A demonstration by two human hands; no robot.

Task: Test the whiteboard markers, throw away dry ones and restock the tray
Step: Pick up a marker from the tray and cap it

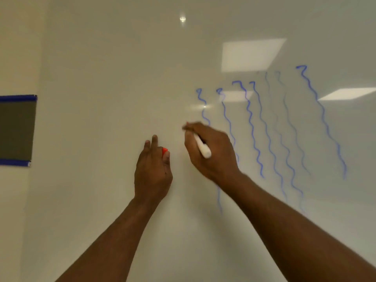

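My right hand [209, 151] grips a white marker [202, 147] in a writing hold, its tip end at the whiteboard [122, 78] and hidden by my fingers. My left hand [152, 169] hovers just left of it and pinches a small red cap [164, 151] between thumb and fingers, with two fingers stretched upward. Several wavy blue test lines [252, 127] run down the board to the right of my hands; two of them are faint. No mark is visible under the marker tip.
A dark grey panel with blue top and bottom edges [16, 130] hangs on the wall at the far left. Ceiling lights reflect on the glossy board at upper right. The board's left half is blank.
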